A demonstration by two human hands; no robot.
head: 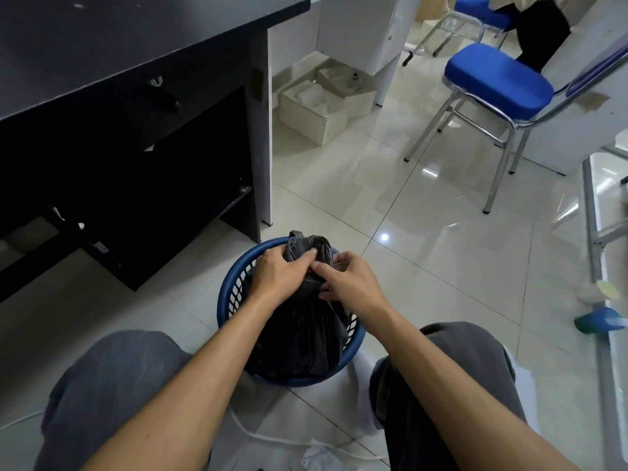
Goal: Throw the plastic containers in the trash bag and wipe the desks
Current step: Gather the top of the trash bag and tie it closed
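Note:
A black trash bag (pixel 299 334) sits inside a round blue perforated basket (pixel 227 294) on the tiled floor between my knees. The bag's mouth is bunched into a neck that sticks up above the rim. My left hand (pixel 278 277) grips this gathered neck from the left. My right hand (pixel 350 283) pinches the same neck from the right, fingers touching the plastic. What is inside the bag is hidden. No plastic containers show.
A black desk (pixel 136 45) stands at the upper left, its side panel close behind the basket. Blue padded chairs (pixel 496 79) with chrome legs stand at the right. Cardboard boxes (pixel 319 110) lie under a white desk. A white cable (pixel 272 436) runs along the floor near my feet.

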